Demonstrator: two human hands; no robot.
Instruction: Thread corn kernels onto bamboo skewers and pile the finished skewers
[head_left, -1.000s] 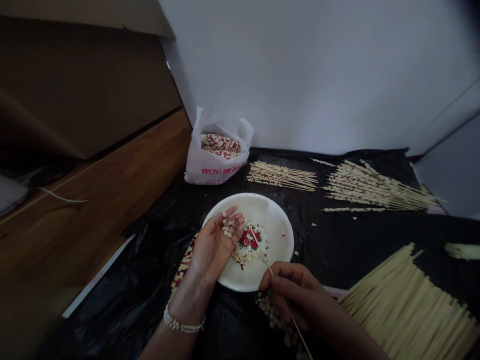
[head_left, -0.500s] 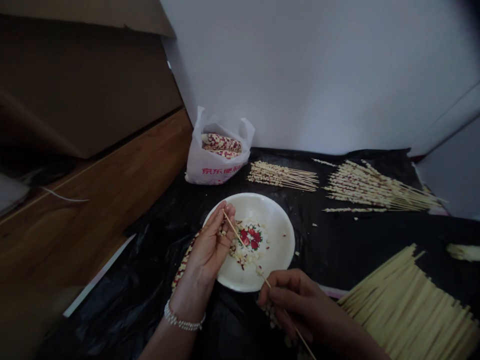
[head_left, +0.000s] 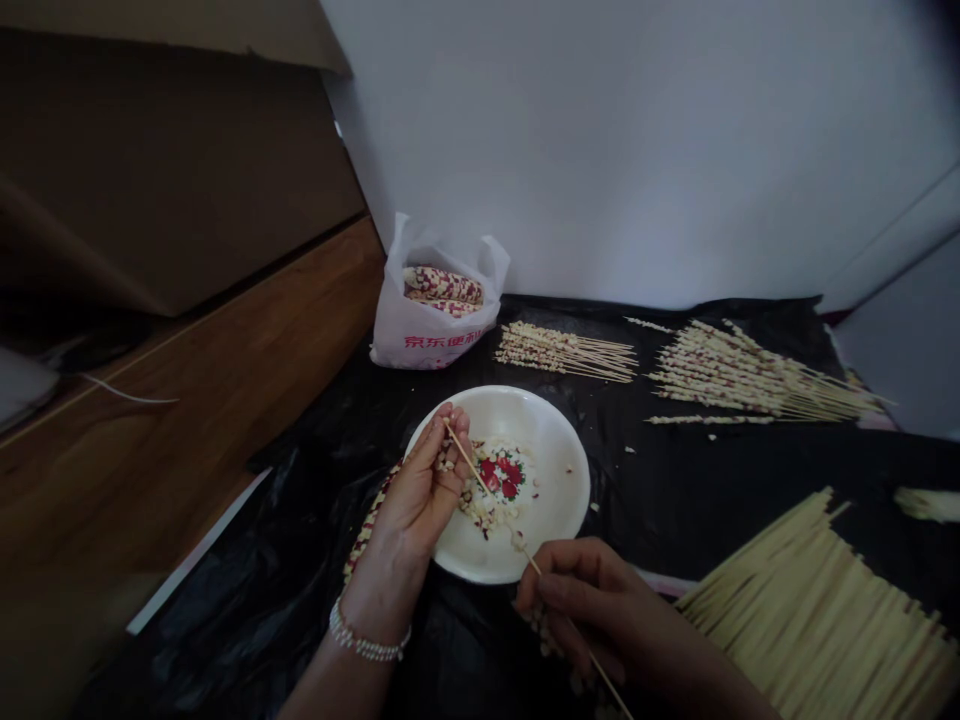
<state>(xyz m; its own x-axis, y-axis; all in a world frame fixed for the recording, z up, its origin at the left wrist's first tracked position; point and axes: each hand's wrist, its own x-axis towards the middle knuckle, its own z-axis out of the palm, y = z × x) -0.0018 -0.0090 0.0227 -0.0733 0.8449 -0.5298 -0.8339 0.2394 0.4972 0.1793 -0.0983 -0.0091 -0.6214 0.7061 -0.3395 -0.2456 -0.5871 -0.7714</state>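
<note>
My right hand (head_left: 581, 605) is closed round a thin wooden skewer (head_left: 469, 458) that slants up to the left. A few pale kernels (head_left: 517, 540) are threaded partway along it. The skewer's tip reaches the fingertips of my left hand (head_left: 431, 470), which is cupped and closed on loose corn kernels (head_left: 448, 458). Beneath both lies a white bowl (head_left: 559, 430) with red flowers printed inside and loose kernels scattered on its bottom. Under my left forearm a speckled red-and-cream corn cob (head_left: 367, 530) shows partly. Some pale kernels below my right hand are dim.
A white plastic bag (head_left: 431, 345) holds speckled cobs. Behind the bowl lie kernel-threaded skewers in a small bundle (head_left: 562, 352) and a larger pile (head_left: 735, 375). Many bare sticks (head_left: 817, 610) lie at right, near a pale cob (head_left: 928, 504). Black plastic sheeting (head_left: 225, 600) covers the floor.
</note>
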